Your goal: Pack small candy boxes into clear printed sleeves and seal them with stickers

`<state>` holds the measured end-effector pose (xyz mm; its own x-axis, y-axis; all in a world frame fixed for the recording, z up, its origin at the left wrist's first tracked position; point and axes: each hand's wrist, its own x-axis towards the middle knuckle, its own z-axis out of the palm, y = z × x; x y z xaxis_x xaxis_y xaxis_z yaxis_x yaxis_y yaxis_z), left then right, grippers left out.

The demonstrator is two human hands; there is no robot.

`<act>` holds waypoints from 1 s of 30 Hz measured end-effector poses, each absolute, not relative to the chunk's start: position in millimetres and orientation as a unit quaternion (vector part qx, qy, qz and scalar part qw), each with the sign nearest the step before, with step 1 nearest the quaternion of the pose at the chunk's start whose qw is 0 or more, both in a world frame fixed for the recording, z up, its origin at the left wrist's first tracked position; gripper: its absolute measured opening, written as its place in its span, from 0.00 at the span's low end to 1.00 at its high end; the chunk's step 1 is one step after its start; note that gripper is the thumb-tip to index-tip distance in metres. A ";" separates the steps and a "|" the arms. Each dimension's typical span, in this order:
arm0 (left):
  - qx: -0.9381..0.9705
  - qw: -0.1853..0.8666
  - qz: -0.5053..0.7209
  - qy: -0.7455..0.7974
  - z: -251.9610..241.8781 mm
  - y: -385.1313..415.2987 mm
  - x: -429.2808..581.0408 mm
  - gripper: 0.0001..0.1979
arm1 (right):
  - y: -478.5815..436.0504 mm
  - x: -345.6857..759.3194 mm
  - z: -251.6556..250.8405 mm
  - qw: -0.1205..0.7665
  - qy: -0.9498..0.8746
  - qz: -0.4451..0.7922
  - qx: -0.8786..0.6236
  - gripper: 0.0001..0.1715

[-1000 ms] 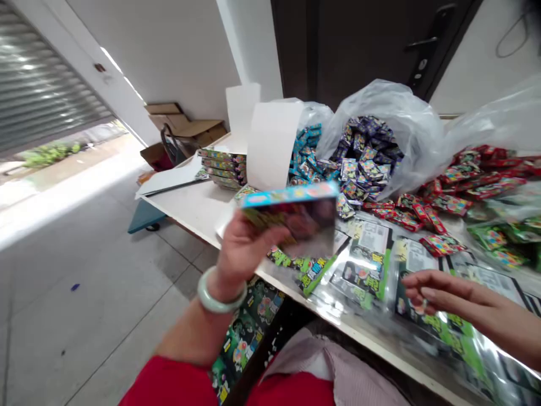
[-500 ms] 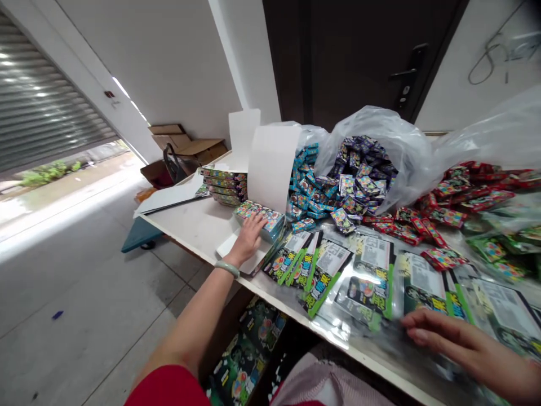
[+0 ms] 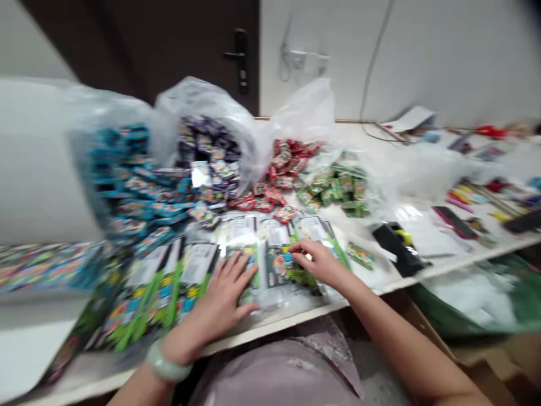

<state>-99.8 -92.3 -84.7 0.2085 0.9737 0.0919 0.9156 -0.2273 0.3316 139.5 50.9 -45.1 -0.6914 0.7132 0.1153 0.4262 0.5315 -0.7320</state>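
My left hand, with a pale bangle at the wrist, lies with fingers spread over the lower part of a clear-fronted candy bag. Just right of it, my right hand touches the printed face of another black-and-green candy bag; its fingers are loosely curled and look apart, though blurred. More black-and-green bags overlap to the left. Behind the bags are heaps of small wrapped candies: blue, purple, red and green.
A white-lidded display box of colourful packs stands at the left. Clear plastic sacks surround the candy heaps. Towards the right lie a dark phone-like object, a black pouch and assorted small items. The table's front edge runs before my body.
The view has swung right. My left hand has left the blue packs in the display box and now rests on a candy bag. My right hand has moved onto a bag beside it.
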 end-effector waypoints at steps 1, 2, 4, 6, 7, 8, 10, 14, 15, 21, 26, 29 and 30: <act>0.776 0.091 0.145 0.607 -89.8 -87.8 -103.6 0.35 | 54.9 160.0 -49.5 0.239 -0.833 0.333 -0.371 0.09; 0.783 0.083 0.153 0.597 -93.3 -83.4 -107.8 0.35 | 58.8 182.3 -54.5 0.275 -0.814 0.308 -0.408 0.09; 0.791 0.074 0.178 0.581 -93.6 -74.1 -114.5 0.33 | 65.1 228.9 -64.7 0.341 -0.774 0.240 -0.476 0.10; 0.794 0.082 0.207 0.565 -84.6 -63.3 -115.0 0.29 | 69.0 272.0 -74.1 0.384 -0.734 0.171 -0.534 0.12; 0.795 0.091 0.218 0.559 -77.6 -56.8 -112.0 0.27 | 70.3 290.3 -78.3 0.396 -0.716 0.147 -0.556 0.13; 0.794 0.104 0.227 0.554 -70.1 -49.3 -106.8 0.25 | 71.8 305.6 -82.0 0.406 -0.700 0.130 -0.573 0.15; 0.797 0.130 0.236 0.540 -56.0 -31.8 -90.6 0.21 | 75.5 327.2 -87.4 0.389 -0.688 0.088 -0.606 0.20; 0.828 0.167 0.224 0.486 -41.7 4.9 -44.6 0.17 | 91.1 343.3 -88.6 0.221 -0.743 0.024 -0.632 0.22; 0.838 0.171 0.216 0.470 -40.7 12.8 -32.8 0.17 | 96.4 344.5 -87.2 0.193 -0.754 0.024 -0.627 0.17; 0.881 0.191 0.197 0.385 -37.3 42.7 20.6 0.15 | 123.7 343.4 -82.3 0.165 -0.788 0.038 -0.592 0.19; 0.891 0.197 0.187 0.363 -34.5 49.8 34.7 0.15 | 120.9 329.5 -69.7 0.196 -0.802 0.031 -0.564 0.08; 0.889 0.195 0.189 0.369 -34.0 51.3 30.5 0.14 | 109.8 334.1 -43.6 0.278 -0.788 -0.007 -0.549 0.16; 0.887 0.193 0.194 0.373 -33.8 51.3 27.5 0.14 | 107.2 342.7 -33.7 0.311 -0.773 -0.027 -0.552 0.18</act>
